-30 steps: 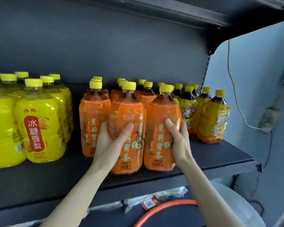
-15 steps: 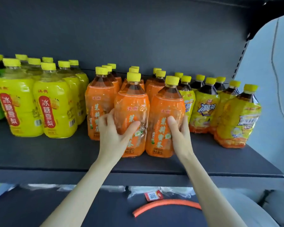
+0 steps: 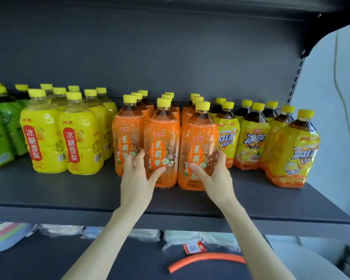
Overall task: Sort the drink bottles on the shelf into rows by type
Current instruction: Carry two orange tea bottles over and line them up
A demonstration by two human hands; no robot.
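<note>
Three rows of orange jasmine tea bottles with yellow caps stand mid-shelf. My left hand (image 3: pixel 138 174) grips the lower part of the middle front orange bottle (image 3: pixel 162 138). My right hand (image 3: pixel 214 174) grips the right front orange bottle (image 3: pixel 197 142) near its base. A third orange front bottle (image 3: pixel 127 136) stands just left of them. Yellow pear drink bottles (image 3: pixel 80 136) fill rows to the left, green bottles (image 3: pixel 0 134) sit at the far left, and iced tea bottles (image 3: pixel 253 142) with yellow labels stand to the right.
The dark shelf board (image 3: pixel 69 195) has bare room in front of the bottles. One iced tea bottle (image 3: pixel 291 154) stands forward near the shelf's right end. Below lie packaged goods, an orange curved tube (image 3: pixel 206 259) and pastel plates (image 3: pixel 6 233). A pale wall is at the right.
The view has shifted left and pulled back, bringing green bottles into sight. Both hands have slid lower on the two front orange bottles and still hold them.
</note>
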